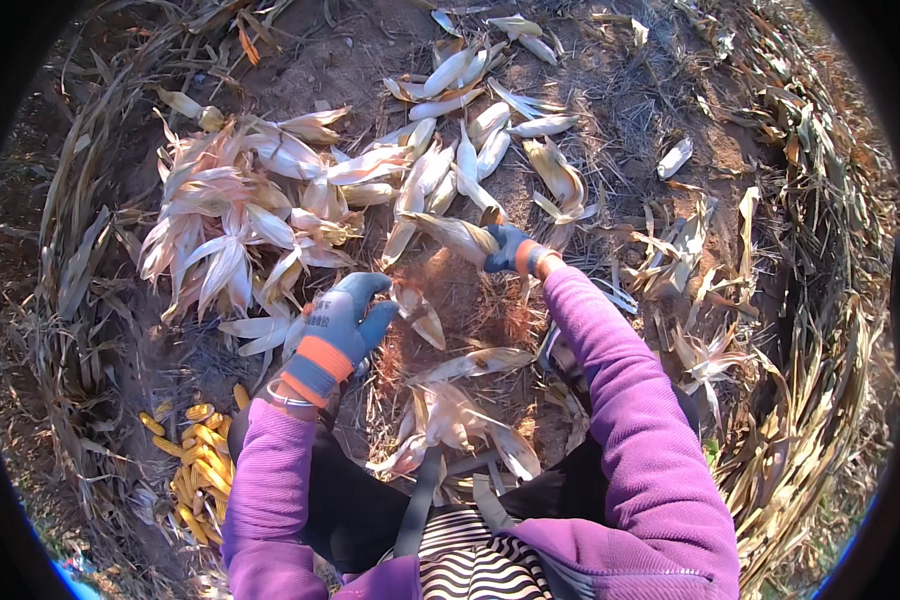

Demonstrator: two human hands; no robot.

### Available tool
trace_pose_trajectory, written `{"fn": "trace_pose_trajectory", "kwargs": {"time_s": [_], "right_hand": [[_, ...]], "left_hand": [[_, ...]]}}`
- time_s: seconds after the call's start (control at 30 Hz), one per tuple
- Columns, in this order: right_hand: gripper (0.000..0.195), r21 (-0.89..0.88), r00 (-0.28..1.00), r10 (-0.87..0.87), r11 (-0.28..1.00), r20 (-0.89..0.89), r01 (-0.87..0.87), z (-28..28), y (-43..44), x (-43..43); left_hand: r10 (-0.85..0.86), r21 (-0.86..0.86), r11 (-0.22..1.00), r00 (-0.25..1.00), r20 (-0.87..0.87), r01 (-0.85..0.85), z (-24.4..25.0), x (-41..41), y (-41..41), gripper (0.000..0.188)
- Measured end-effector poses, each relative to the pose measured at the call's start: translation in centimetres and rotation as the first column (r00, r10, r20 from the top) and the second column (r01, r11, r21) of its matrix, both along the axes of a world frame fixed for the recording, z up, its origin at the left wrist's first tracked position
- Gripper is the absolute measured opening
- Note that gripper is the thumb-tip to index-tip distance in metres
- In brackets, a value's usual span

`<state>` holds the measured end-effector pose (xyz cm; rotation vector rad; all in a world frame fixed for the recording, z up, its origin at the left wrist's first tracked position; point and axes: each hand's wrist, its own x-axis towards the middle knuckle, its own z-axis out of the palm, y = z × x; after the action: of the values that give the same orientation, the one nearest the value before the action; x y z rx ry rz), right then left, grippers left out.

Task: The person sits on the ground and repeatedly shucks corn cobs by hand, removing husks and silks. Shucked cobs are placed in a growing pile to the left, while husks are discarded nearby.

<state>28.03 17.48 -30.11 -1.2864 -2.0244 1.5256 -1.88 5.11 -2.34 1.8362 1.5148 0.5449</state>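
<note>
My right hand (505,249), in a blue work glove with an orange-trimmed cuff, grips the near end of an ear of corn in its dry husk (454,234). The ear points away to the left, over other unhusked ears (429,176). To the left and nearer me is my left hand (349,311), in a matching glove that bears writing. Its thumb and fingers are curved and apart, with nothing seen between them. Just beyond its fingertips lies a loose piece of husk (420,313); whether they touch I cannot tell.
Pale stripped husks (225,217) are heaped at the left. Bare yellow corn cobs (201,457) lie piled by my left knee. Between my legs are loose husks (450,420). Dry cornstalks (817,300) line the right side, and more stalks (67,247) the left.
</note>
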Motion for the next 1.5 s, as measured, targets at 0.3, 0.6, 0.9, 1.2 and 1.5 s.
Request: {"fn": "trace_pose_trajectory", "kwargs": {"time_s": [0.3,0.6,0.9,1.2,1.5], "right_hand": [[0.069,-0.197,0.968,0.093,0.97,-0.234,-0.141,21.2,-6.0,-4.7],[0.074,-0.246,0.991,0.044,0.966,-0.126,-0.074,27.0,-11.7,-4.7],[0.075,-0.396,0.96,0.018,0.909,-0.278,-0.132,29.0,-14.1,-6.6],[0.066,-0.422,0.953,0.081,0.883,-0.293,-0.205,30.9,-13.4,-6.2],[0.067,-0.452,0.929,0.082,0.856,-0.36,-0.251,30.0,-13.1,-6.1]], "left_hand": [[0.364,-0.129,0.916,0.654,0.662,-0.38,-2.7,1.2,2.4,0.029],[0.328,-0.206,0.94,0.559,0.761,-0.272,-1.5,1.9,1.5,0.016],[0.307,-0.179,0.938,0.475,0.824,-0.296,-1.3,2.0,1.5,0.011],[0.317,-0.252,0.948,0.503,0.804,-0.194,1.4,2.7,1.5,0.016],[0.342,-0.28,0.937,0.389,0.855,-0.208,0.8,3.1,1.6,0.014]]}}
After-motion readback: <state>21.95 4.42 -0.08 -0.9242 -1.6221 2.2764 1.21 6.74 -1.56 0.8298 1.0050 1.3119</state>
